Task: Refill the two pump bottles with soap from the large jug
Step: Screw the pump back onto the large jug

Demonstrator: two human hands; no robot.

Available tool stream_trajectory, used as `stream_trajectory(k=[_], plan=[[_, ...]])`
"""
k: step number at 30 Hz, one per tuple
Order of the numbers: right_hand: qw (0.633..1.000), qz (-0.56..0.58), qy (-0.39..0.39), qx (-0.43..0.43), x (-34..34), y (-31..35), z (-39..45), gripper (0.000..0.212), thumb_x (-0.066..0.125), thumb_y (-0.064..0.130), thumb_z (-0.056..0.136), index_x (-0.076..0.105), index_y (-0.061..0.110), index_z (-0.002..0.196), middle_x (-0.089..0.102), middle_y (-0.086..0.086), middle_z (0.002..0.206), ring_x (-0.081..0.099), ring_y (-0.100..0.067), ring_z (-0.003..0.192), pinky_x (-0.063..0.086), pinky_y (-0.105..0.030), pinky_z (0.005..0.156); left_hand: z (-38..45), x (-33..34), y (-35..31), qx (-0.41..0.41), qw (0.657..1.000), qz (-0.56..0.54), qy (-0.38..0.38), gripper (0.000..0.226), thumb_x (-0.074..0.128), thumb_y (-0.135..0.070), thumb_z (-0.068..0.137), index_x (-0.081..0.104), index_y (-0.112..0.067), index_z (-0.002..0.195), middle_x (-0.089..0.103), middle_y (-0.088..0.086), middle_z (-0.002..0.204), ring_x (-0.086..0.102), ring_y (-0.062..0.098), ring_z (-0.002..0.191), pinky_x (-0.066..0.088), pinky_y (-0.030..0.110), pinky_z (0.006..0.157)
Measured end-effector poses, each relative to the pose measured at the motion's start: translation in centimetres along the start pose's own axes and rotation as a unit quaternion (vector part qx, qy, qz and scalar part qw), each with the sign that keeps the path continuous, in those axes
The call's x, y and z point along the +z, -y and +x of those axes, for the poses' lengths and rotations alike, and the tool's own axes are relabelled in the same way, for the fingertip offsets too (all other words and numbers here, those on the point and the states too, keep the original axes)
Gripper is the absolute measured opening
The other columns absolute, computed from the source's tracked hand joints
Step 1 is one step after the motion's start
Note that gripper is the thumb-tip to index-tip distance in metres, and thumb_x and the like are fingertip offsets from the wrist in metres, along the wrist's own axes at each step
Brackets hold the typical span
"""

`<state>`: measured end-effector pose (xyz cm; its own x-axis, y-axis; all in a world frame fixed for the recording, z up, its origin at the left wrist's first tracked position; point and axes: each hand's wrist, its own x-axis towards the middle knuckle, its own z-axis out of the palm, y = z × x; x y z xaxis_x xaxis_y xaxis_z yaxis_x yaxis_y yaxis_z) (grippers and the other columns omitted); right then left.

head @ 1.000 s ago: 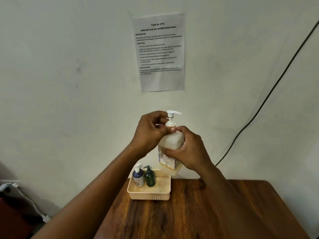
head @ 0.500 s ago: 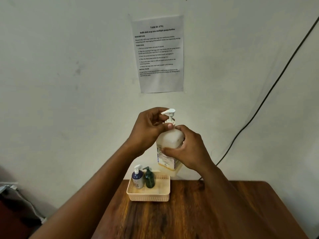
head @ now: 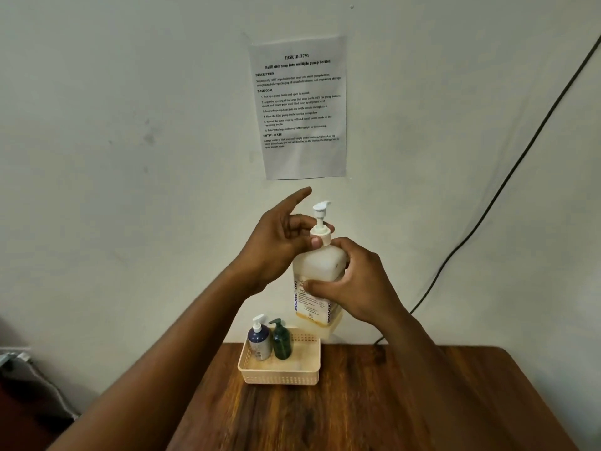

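right hand [head: 361, 284] wrapped tight around large jug [head: 320, 271], held upright in air above basket [head: 279, 374] | left hand [head: 279, 242] thumb and fingers pinching pump collar [head: 322, 237], index finger extended | two pump bottles [head: 270, 340] standing in basket on table [head: 357, 402]

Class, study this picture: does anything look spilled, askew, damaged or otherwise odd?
Nothing stands out. The large jug is held slightly tilted above the table; both small pump bottles stand upright in the basket. No spill shows.
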<state>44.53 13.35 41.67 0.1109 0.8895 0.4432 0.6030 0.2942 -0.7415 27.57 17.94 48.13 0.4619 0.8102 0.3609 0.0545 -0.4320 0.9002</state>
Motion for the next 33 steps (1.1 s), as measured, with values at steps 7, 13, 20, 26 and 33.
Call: stream_trajectory(k=[7, 13, 20, 26, 33], plan=[[1.000, -0.003, 0.002, -0.007, -0.2, 0.6, -0.1, 0.075, 0.086, 0.059, 0.061, 0.054, 0.036, 0.125, 0.066, 0.015, 0.112, 0.066, -0.005, 0.094, 0.061, -0.031, 0.078, -0.1, 0.6, -0.8, 0.013, 0.996, 0.067, -0.053, 0.091, 0.089, -0.016, 0.080, 0.041, -0.031, 0.156, 0.072, 0.000, 0.115, 0.069, 0.017, 0.110, 0.056, 0.040, 0.105], [1.000, -0.012, 0.003, 0.005, -0.7, 0.8, 0.2, 0.070, 0.086, 0.062, 0.056, 0.056, 0.037, 0.114, 0.066, 0.017, 0.101, 0.065, -0.003, 0.088, 0.060, -0.032, 0.075, 0.3, 0.0, -1.0, 0.011, 1.000, 0.021, 0.007, 0.086, 0.073, 0.006, 0.091, 0.033, -0.024, 0.161, 0.078, 0.007, 0.110, 0.074, 0.021, 0.111, 0.057, 0.035, 0.103], [1.000, -0.021, 0.009, -0.003, -1.1, 1.4, 0.4, 0.072, 0.085, 0.060, 0.062, 0.054, 0.036, 0.122, 0.066, 0.016, 0.111, 0.065, -0.006, 0.093, 0.060, -0.031, 0.079, 0.3, 0.2, -2.1, 0.031, 0.998, 0.048, -0.024, 0.082, 0.086, -0.018, 0.085, 0.045, -0.032, 0.154, 0.073, -0.010, 0.111, 0.068, 0.009, 0.107, 0.054, 0.030, 0.100], [1.000, -0.017, 0.006, 0.003, -1.8, 1.9, 0.5, 0.068, 0.085, 0.062, 0.057, 0.055, 0.039, 0.114, 0.065, 0.017, 0.103, 0.065, -0.005, 0.088, 0.060, -0.031, 0.075, 0.4, 0.2, -2.5, 0.022, 0.999, -0.018, -0.023, 0.067, 0.073, 0.005, 0.091, 0.051, -0.020, 0.150, 0.078, 0.008, 0.102, 0.075, 0.026, 0.109, 0.058, 0.035, 0.101], [1.000, -0.002, 0.000, 0.003, -2.0, 2.3, 0.4, 0.068, 0.086, 0.059, 0.058, 0.056, 0.039, 0.116, 0.066, 0.017, 0.103, 0.065, -0.003, 0.088, 0.059, -0.030, 0.076, 0.0, -0.3, -3.4, 0.005, 0.996, -0.062, 0.058, 0.057, 0.061, -0.002, 0.101, 0.043, -0.018, 0.153, 0.075, 0.013, 0.126, 0.069, 0.026, 0.123, 0.054, 0.034, 0.107]])
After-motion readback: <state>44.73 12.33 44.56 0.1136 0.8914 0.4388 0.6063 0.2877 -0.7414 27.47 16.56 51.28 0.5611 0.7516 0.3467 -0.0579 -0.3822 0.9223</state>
